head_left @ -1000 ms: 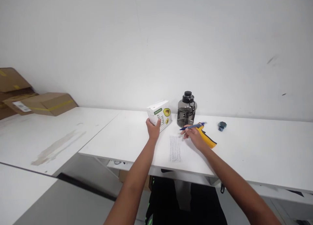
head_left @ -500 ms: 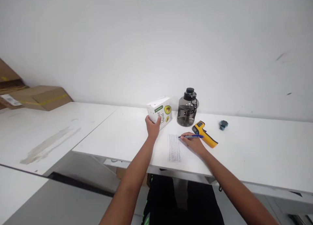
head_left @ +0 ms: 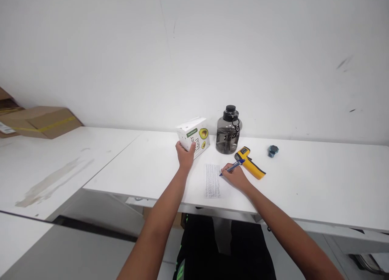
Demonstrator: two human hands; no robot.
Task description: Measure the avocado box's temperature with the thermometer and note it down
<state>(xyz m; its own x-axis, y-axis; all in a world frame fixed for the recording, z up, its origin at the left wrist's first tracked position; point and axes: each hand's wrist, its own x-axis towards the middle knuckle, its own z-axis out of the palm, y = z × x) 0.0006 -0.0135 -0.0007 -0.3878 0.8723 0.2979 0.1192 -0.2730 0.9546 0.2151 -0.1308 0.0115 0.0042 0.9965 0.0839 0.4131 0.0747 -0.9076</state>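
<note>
Step, prob.: writing. R hand (head_left: 235,177) fingers pinch blue pen (head_left: 235,166), tip at edge of white handwritten paper sheet (head_left: 212,182) on white worktop (head_left: 322,178); contact unclear. L hand (head_left: 185,156) fingers wrap white cardboard avocado-print box (head_left: 198,139), behind sheet. Next stroke needs steady tip; yellow-black pistol-shaped thermometer (head_left: 254,168) near R hand may crowd it.

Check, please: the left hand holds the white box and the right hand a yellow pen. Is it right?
No: the pen in the right hand is blue, not yellow, as the head view shows. The left hand holds the white box.
</note>
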